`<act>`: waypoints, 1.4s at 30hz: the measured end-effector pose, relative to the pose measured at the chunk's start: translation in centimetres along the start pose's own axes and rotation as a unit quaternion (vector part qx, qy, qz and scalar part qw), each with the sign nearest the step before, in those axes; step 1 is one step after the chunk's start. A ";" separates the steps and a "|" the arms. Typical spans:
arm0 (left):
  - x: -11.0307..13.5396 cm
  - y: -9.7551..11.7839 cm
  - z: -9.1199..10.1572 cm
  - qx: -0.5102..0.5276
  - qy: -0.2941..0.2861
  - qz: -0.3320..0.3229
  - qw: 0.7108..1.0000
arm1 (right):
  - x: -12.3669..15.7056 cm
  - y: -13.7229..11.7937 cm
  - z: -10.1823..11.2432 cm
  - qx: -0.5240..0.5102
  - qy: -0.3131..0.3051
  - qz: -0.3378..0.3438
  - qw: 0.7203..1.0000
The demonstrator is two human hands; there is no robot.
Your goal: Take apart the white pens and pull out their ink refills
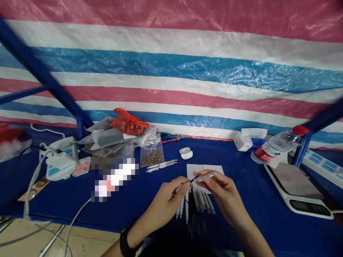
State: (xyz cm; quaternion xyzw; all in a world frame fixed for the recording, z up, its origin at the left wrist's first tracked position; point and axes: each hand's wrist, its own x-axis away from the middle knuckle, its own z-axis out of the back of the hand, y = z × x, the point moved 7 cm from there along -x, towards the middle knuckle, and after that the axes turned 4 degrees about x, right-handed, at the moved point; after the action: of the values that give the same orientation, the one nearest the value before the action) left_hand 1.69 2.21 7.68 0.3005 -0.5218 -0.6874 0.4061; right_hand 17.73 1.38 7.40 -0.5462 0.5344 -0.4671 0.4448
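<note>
Both my hands are over the blue table (249, 185). My left hand (166, 203) and my right hand (223, 194) pinch a slim pen (200, 178) with a dark shaft and a silver end. Its middle is partly hidden by my fingers. Just below my hands, several similar pens (197, 201) lie side by side, partly on a white paper sheet (205, 170). A black band (125, 242) circles my left wrist.
Beyond my hands lie two white pens (161, 166), an earbud case (185, 153), and a seed-filled bag (152, 157). A digital scale (297, 189) and water bottle (278, 146) stand right. Corded white devices (60, 166) sit left. A pixelated patch (115, 178) covers part of the table.
</note>
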 end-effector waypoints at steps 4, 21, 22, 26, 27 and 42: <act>-1.2 -0.6 -0.6 0.007 -0.006 0.024 1.000 | -0.9 0.7 1.0 0.013 0.027 0.011 0.999; 0.4 -3.0 -0.1 -0.011 0.107 0.114 0.988 | -4.7 1.3 6.7 0.029 0.075 -0.042 0.996; 1.1 -3.5 0.3 -0.008 0.134 0.131 0.982 | -4.9 1.4 6.9 0.054 0.055 -0.050 0.996; 4.2 -5.3 1.2 0.030 0.231 0.201 0.952 | -5.3 2.3 6.9 0.169 -0.045 -0.080 0.981; 4.8 -5.6 1.2 0.042 0.246 0.210 0.945 | -5.3 2.6 6.8 0.190 -0.064 -0.084 0.976; 8.0 -7.8 2.1 0.084 0.239 0.264 0.931 | -5.3 3.8 6.0 0.178 -0.108 -0.077 0.975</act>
State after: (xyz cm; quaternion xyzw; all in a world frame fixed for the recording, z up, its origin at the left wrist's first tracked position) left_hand -5.94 -2.82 0.89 0.3401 -0.5259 -0.4166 0.6590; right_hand 23.03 6.47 2.44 -0.5448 0.3480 -0.5258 0.5528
